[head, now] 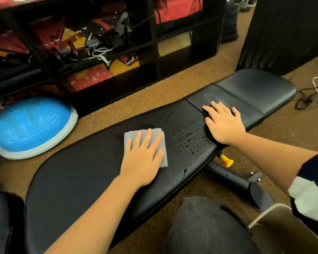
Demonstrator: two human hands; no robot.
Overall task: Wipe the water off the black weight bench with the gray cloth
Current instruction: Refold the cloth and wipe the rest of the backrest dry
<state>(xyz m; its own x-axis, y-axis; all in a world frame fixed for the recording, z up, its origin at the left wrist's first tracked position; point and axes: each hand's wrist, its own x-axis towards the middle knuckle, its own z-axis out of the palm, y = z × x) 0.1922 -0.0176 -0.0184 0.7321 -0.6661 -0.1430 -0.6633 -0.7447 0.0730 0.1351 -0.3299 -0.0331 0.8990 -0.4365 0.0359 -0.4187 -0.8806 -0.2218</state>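
pressed flat under the spread left hand (142, 158), the thin, limp gray cloth (162, 160) is best steered by palm pressure toward the beaded water (188, 142) just right of it on the slick black padded weight bench (77, 180), which is braced by the open right hand (223, 123).

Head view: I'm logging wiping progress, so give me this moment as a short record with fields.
surface: long black padded weight bench on a brown speckled floor
cloth: flat gray square cloth lying on the bench pad
left hand: left hand pressed flat on the cloth, fingers spread
right hand: right hand resting flat at the seam between the two pads, holding nothing
water: water droplets on the pad between the two hands
nearby: blue dome balance trainer on the floor beyond the bench
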